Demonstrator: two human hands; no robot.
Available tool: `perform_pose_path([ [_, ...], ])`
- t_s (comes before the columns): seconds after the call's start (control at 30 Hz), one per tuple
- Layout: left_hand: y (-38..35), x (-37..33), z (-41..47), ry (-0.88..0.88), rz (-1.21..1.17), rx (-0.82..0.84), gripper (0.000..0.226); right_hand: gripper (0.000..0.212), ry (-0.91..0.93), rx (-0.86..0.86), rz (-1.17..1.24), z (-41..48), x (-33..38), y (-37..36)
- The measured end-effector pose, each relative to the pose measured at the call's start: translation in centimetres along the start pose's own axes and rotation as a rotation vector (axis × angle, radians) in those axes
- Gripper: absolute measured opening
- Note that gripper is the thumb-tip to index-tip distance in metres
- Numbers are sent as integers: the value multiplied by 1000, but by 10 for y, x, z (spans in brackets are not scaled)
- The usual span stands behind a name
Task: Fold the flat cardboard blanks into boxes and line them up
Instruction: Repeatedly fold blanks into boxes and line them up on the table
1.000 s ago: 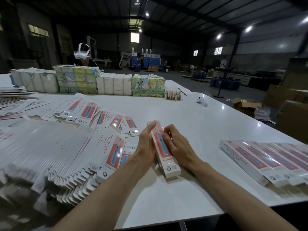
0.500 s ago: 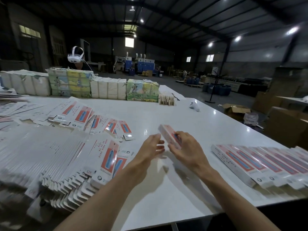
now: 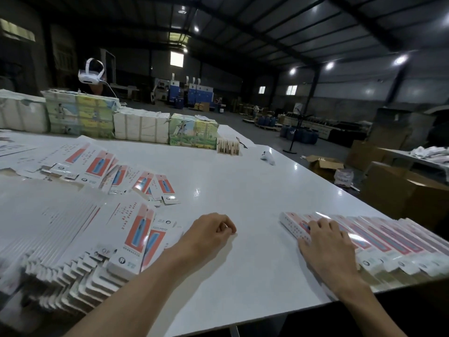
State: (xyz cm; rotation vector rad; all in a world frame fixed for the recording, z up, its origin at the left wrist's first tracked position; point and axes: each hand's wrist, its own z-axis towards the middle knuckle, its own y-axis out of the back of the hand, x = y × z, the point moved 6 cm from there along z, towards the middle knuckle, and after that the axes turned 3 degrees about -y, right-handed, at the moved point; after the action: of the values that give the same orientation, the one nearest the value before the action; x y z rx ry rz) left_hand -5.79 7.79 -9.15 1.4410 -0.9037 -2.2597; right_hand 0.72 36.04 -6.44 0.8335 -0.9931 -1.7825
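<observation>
While my right hand [image 3: 325,242] presses the end box [image 3: 290,224] into the row [image 3: 388,237] at the table's [image 3: 243,186] right, flat-fingered, my left hand [image 3: 211,229] rests empty, loosely curled, beside the blanks [image 3: 73,227]; next it should peel off one blank

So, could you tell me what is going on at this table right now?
A person is folding flat blanks into boxes. Their right hand rests on the end box, setting it against the row of folded boxes near the right edge of the table. Their left hand is loosely curled and empty. The pile of flat blanks lies to its left.
</observation>
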Motion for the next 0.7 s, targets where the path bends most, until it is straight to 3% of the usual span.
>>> perform_pose_path([
  [0.2, 0, -2, -1, -2, -10, 11, 25, 40, -92, 54, -66, 2, -26, -4],
  [0.3, -1, -2, 0, -2, -14, 13, 25, 43, -61, -4, -22, 9, -11, 4],
  [0.47, -2, 2, -2, 23, -21, 3, 25, 31, 118, -113, 430, 29, 70, 26],
  [0.7, 2, 0, -3, 87, -16, -77, 19, 21, 158, 108, 643, 41, 144, -6],
])
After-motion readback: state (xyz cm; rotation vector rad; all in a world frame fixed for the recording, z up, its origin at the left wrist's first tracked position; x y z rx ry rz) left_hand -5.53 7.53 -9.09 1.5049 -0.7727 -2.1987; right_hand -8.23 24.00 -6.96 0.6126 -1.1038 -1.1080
